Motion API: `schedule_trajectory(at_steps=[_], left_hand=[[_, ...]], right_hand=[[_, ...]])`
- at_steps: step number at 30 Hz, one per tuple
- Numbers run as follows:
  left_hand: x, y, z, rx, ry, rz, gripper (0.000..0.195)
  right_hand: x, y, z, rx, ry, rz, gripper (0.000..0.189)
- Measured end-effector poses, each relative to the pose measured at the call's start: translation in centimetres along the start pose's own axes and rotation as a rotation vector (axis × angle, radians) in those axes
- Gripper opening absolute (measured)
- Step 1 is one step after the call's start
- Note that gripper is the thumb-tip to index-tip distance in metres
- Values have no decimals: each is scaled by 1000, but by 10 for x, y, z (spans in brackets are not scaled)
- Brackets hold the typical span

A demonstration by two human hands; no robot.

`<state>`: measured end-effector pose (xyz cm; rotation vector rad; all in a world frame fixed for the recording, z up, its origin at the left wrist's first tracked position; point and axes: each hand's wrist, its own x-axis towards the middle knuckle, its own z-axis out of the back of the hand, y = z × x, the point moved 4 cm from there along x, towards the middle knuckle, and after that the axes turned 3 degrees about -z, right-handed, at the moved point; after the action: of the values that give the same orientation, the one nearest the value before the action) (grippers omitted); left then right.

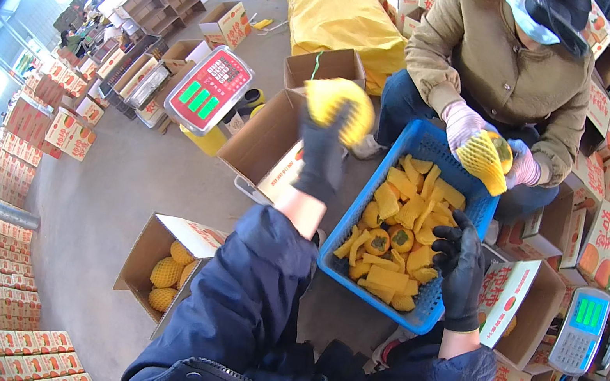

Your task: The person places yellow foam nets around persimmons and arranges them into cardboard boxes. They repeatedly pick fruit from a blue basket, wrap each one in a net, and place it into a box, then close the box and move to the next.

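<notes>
My left hand (322, 154), in a black glove and blurred by motion, holds a persimmon in a yellow foam net (340, 108) over the edge of an open cardboard box (266, 131). My right hand (459, 267), also black-gloved, is at the near right side of a blue plastic basket (354, 215), its fingers bent over the contents with nothing seen in them. In the basket lie bare persimmons (401, 238) and many flat yellow foam nets (386, 278). Lower left, another cardboard box (138, 260) holds several netted persimmons (166, 274).
Across the basket a person (500, 72) in striped gloves holds a persimmon half in a foam net (484, 161). A red-faced scale (209, 89) stands left, a second scale (581, 331) right. Printed cartons (609, 251) crowd the right side. A yellow cover (342, 19) lies behind.
</notes>
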<state>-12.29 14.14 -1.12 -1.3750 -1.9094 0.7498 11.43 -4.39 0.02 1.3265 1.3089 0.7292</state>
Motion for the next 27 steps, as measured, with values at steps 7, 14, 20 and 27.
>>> schedule_trajectory(at_steps=[7, 14, 20, 27], left_hand=[[32, 50, 74, 57, -439, 398, 31], [-120, 160, 29, 1840, 1438, 342, 63], [-166, 191, 99, 2018, 1507, 411, 31], [-92, 105, -53, 1208, 1052, -21, 26]], right_hand=[[-2, -1, 15, 53, -29, 10, 39], [-1, 16, 20, 27, -55, 11, 34], [0, 26, 33, 62, -42, 105, 29], [5, 36, 33, -614, -351, 710, 36]])
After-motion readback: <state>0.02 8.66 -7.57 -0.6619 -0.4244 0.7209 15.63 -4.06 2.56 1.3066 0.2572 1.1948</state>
